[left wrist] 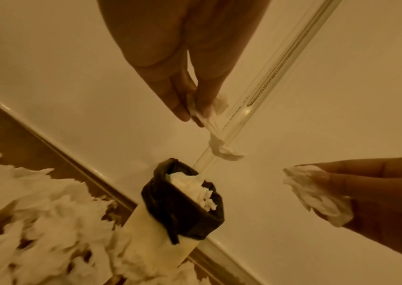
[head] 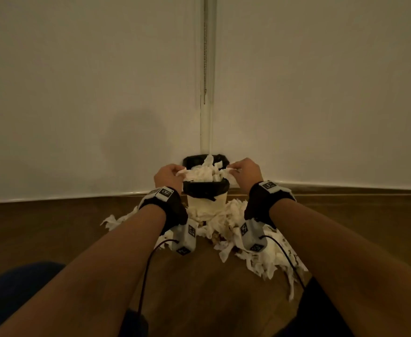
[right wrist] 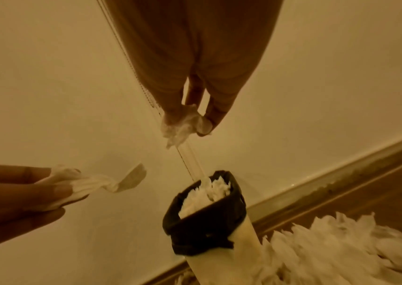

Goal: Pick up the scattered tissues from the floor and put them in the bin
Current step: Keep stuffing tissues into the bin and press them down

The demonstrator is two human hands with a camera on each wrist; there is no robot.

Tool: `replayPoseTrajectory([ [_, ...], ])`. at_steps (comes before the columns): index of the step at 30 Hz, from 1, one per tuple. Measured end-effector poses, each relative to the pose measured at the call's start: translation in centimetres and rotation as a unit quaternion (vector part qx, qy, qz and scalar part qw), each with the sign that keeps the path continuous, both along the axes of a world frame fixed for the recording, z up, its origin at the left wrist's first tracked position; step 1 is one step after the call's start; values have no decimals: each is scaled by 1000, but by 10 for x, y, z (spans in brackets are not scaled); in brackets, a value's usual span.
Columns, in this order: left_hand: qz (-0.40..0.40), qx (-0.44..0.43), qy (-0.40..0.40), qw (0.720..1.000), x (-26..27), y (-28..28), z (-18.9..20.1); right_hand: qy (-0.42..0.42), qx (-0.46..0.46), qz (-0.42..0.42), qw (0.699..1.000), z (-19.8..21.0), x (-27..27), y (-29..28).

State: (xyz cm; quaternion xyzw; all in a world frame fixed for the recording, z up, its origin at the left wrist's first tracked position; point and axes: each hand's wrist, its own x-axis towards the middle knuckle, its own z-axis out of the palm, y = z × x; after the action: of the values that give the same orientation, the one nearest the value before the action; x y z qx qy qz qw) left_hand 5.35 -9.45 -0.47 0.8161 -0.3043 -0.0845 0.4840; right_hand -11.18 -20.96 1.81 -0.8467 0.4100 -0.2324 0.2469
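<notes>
A small cream bin (head: 207,201) with a black liner (head: 205,188) stands in the room's corner, heaped with white tissues (head: 205,172). My left hand (head: 169,175) pinches a twisted tissue strip (left wrist: 215,135) just left of and above the rim. My right hand (head: 244,171) pinches a crumpled tissue (right wrist: 180,123) at the right of the rim. In the left wrist view the right hand (left wrist: 356,190) holds its wad (left wrist: 314,196); in the right wrist view the left hand (right wrist: 22,190) holds its strip (right wrist: 102,183). Many loose tissues (head: 253,251) lie on the floor around the bin.
Two pale walls meet behind the bin at a corner trim (head: 207,93) with a hanging bead chain. A skirting board (head: 345,188) runs along the wooden floor (head: 199,288). Cables trail from both wrist cameras. A dark blue shape (head: 17,288) lies at lower left.
</notes>
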Motion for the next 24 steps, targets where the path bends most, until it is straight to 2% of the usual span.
replayPoseTrajectory([
  [3,-21,-33,6,999,7,-16,15,-30,7,-2,1000,14,8,-8],
  [6,-37,-24,-17,999,13,-33,20,-30,9,-5,999,19,14,-20],
  [12,-20,-27,-15,999,40,-71,13,-59,55,-9,997,6,46,-57],
  [16,-15,-5,-4,1000,51,-100,-3,-42,67,-8,997,-13,71,-86],
  [19,-37,26,-2,999,42,-99,-16,1,63,-2,998,-27,70,-86],
  [20,-40,38,-10,998,45,-107,-26,18,58,5,998,-38,78,-94],
  [21,-33,62,-8,997,60,-135,-53,37,61,3,997,-65,103,-121],
  [24,-73,101,-40,991,61,-136,-53,73,11,22,997,-71,111,-122],
])
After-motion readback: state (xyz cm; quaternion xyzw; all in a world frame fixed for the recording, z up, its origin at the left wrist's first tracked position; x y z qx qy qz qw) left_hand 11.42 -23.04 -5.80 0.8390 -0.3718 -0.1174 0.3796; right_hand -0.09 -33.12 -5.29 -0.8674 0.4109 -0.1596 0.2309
